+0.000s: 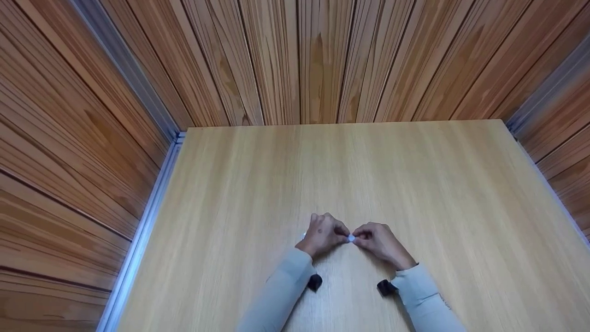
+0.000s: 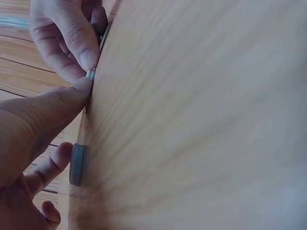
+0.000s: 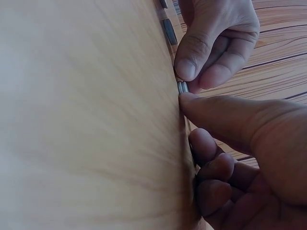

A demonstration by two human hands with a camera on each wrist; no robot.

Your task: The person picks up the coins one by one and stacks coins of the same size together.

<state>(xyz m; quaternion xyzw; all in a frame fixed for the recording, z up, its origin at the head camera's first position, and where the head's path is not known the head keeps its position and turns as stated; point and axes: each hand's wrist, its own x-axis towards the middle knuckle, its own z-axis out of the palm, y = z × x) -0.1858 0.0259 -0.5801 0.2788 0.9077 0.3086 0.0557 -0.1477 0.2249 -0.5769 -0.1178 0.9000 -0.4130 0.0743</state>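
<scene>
Both hands, left hand [image 1: 322, 234] and right hand [image 1: 380, 240], pinch one small silvery metal disc [image 1: 351, 238] at near-centre of the pale wooden counter [image 1: 415, 184]; fingertip-only grips could let it slip and roll.

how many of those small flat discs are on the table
At least 3: one pinched disc between the left hand and right hand, a grey disc beside the left hand, and dark discs beyond the right hand's fingers. More may be hidden.
</scene>
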